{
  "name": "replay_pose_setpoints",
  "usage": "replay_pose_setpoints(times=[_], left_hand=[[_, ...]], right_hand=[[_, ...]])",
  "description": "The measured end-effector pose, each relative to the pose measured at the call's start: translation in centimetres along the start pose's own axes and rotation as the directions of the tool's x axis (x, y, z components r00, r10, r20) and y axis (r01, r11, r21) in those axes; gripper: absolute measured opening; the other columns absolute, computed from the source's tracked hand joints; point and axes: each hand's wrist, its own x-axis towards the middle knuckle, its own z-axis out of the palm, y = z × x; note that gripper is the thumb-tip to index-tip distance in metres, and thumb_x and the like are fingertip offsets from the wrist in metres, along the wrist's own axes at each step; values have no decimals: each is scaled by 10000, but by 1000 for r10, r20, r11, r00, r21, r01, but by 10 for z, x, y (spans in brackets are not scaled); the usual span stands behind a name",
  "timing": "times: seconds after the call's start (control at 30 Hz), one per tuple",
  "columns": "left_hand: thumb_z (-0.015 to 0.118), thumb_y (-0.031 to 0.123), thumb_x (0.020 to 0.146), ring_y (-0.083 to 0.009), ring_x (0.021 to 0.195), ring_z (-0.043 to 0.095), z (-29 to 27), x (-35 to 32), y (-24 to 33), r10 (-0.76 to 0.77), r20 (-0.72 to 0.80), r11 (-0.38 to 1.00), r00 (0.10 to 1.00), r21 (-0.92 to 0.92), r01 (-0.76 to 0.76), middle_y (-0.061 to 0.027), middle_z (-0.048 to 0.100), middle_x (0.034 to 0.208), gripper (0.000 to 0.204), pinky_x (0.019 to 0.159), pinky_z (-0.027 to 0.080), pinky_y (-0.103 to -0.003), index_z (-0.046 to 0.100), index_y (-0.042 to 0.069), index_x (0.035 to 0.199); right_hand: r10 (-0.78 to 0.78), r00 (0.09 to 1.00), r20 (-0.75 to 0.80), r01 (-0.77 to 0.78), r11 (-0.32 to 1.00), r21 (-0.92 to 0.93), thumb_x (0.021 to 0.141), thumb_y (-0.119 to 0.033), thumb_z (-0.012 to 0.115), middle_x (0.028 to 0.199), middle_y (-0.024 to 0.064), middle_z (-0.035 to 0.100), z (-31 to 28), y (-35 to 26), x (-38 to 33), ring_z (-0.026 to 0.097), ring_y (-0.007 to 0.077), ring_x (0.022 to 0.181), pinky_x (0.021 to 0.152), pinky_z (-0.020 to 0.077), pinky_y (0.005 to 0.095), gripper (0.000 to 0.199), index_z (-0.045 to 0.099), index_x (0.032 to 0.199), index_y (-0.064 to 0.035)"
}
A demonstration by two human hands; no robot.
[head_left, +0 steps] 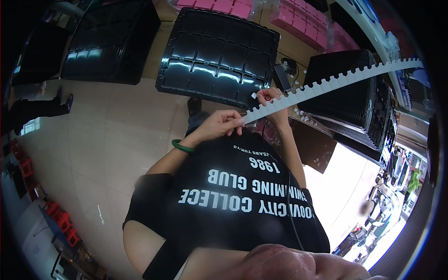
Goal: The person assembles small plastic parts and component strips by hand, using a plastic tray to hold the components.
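A long whitish strip (322, 88) with square notches along its upper edge runs from my left hand up toward the right, where it bends near the rim of the picture. My left hand (219, 125) pinches its near end between thumb and fingers; a green bangle (182, 146) circles that wrist. Partly behind the strip is my right hand (270, 97), its fingers closed at the notched edge. A small white piece (254, 95) shows at the right fingertips and appears pinched there, though the contact is partly hidden.
Beyond my hands stands a black moulded tray (219, 51) with compartments. Stacked black trays (340, 88) are at the right, among scattered white scraps (304, 117). Pink trays (301, 21) lie at the back. Another person's leg (42, 108) shows at far left, above red stools (60, 219).
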Motion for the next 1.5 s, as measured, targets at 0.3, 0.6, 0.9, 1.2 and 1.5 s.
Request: replay_pose_setpoints(times=[0.3,0.6,0.9,1.2,1.5], left_hand=[[578,270,959,-21,576,472,-4,2,-4,-15,13,1000,1000,-5,15,-4,648,768,217,537,368,-158,615,57,953],[588,261,955,-25,588,477,-8,2,0,-21,6,1000,1000,8,21,-1,648,766,208,546,377,-165,614,55,952],[586,251,956,-25,588,477,-10,6,1,-37,33,999,999,18,37,-3,649,762,204,545,378,-164,618,50,949],[585,255,957,-23,581,483,-11,5,7,-37,13,999,999,29,36,2,641,747,213,541,382,-162,627,46,960],[592,300,952,1,581,501,-18,-8,9,37,-84,999,996,-9,-38,43,586,681,252,509,350,-146,638,58,1002]], right_hand=[[-93,995,26,96,987,-130,757,-116,714,795,83,622,21,12,24,569,236,778,699,474,356,116,676,828,-32],[24,992,124,-14,996,-83,752,-163,727,817,90,642,11,11,30,578,236,797,727,481,333,169,699,862,-38],[68,992,104,-35,957,-289,757,-133,713,816,94,657,23,1,33,589,226,785,708,491,351,114,693,804,-32],[43,972,232,-75,988,134,762,-158,696,786,78,614,4,18,11,572,217,753,695,474,319,151,680,858,-42],[567,802,186,-578,816,8,858,-141,657,855,42,668,-86,60,-98,603,92,767,725,474,240,149,667,944,-20]])
